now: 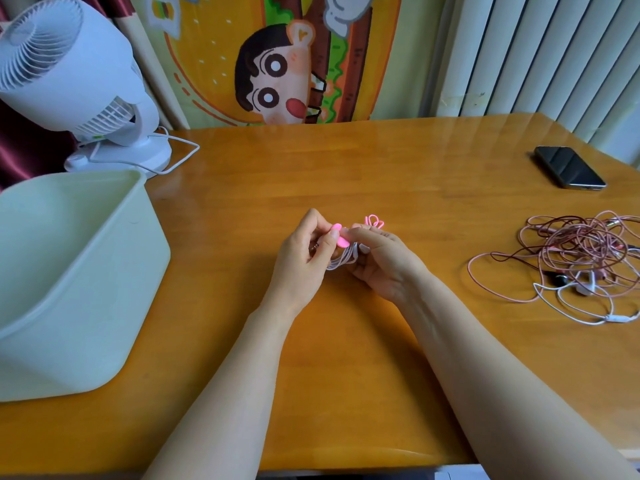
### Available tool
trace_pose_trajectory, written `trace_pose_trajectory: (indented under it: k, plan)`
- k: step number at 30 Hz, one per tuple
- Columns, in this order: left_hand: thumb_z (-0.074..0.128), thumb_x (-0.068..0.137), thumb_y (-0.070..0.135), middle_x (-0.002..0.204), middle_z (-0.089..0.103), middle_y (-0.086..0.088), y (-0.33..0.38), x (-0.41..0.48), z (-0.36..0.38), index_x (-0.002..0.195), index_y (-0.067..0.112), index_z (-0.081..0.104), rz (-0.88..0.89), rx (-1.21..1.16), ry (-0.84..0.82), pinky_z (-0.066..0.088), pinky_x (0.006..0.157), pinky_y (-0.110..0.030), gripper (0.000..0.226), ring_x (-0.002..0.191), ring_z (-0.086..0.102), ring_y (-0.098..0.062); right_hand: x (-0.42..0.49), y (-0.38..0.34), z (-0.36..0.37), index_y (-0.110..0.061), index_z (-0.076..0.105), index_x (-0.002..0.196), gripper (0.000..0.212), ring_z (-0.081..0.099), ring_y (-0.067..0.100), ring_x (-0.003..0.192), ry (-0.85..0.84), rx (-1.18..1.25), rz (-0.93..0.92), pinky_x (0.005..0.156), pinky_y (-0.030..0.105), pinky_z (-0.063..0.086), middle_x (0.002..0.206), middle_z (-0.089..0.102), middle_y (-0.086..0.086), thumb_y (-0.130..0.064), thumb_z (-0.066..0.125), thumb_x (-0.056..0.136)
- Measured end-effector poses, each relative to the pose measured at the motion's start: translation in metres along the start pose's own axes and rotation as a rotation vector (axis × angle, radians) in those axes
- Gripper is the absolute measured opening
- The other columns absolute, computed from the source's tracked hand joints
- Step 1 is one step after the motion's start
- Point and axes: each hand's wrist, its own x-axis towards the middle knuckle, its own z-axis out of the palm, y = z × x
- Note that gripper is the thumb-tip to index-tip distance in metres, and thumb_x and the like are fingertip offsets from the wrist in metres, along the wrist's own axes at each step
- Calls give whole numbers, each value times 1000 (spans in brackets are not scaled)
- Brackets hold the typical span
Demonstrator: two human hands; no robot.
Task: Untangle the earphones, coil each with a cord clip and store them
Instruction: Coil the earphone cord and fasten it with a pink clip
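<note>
table [346,174]: glossy wood | bin [69,271]: matt plastic | phone [568,167]: glossy glass

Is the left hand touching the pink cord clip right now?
Touching. The head view shows the left hand pinching the pink cord clip with thumb and fingers, no gap, at the coiled white earphones that the right hand holds.

A pink clip [338,234] is showing against a white cord [343,260]. A pink, maroon and white tangle [581,251] is lying on an orange table [381,168]. The bin [69,271] is looking pale green.
</note>
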Motion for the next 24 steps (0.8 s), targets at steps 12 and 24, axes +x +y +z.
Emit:
trace_pose_trajectory:
  k: [12, 24]
  plan:
    - [58, 94, 18, 63, 46, 9, -5, -1, -15, 76, 14, 47, 71, 130, 14, 39, 54, -36, 21, 61, 43, -13, -1, -4, 1, -10, 66, 74, 12, 48, 10, 55, 55, -13, 107, 48, 15, 43, 55, 51, 0, -6, 66, 85]
    - [59, 97, 24, 78, 65, -4, -6, 0, -14, 83, 12, 57, -8, 25, -22, 54, 58, -44, 19, 73, 64, -24, 0, 0, -6, -18, 59, 84, 34, 59, 13, 60, -102, -122, -16, 56, 18, 43, 74, 63, 3, 15, 66, 77]
